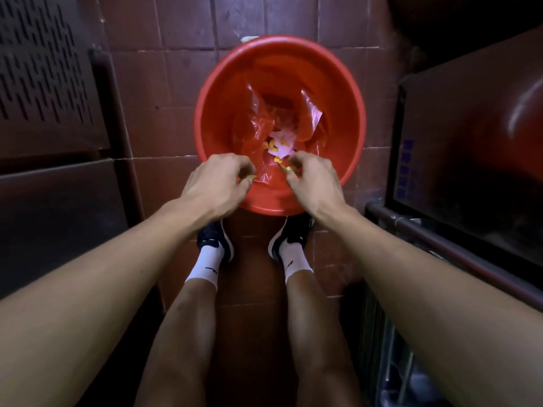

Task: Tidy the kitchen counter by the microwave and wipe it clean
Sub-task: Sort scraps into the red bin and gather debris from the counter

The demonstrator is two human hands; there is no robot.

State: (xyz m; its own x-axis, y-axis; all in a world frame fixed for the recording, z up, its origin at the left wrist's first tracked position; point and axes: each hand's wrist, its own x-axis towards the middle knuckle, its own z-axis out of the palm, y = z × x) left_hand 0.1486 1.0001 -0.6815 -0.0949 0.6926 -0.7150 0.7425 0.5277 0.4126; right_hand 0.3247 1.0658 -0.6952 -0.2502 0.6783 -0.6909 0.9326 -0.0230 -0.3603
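- Right, both hands hang over the near rim of the red bin (346, 92), which stands on the tiled floor (182, 33) just beyond the person's shoes (216, 240).
- The left hand (216, 183) has its fingers curled in, pinching a small yellow scrap (250, 178) at the tips, and it is placed inside the rim so the bit should drop into the bin, not onto the tiles.
- The right hand (313, 179) mirrors it, fingertips bunched on an orange-yellow scrap (287, 169) over the plastic liner (311, 110).
- More yellow bits and pale paper (279, 139) already lie at the bottom.
- The counter and microwave cannot be picked out here; by my reading this is the clearing stage, with the wiping yet to come.
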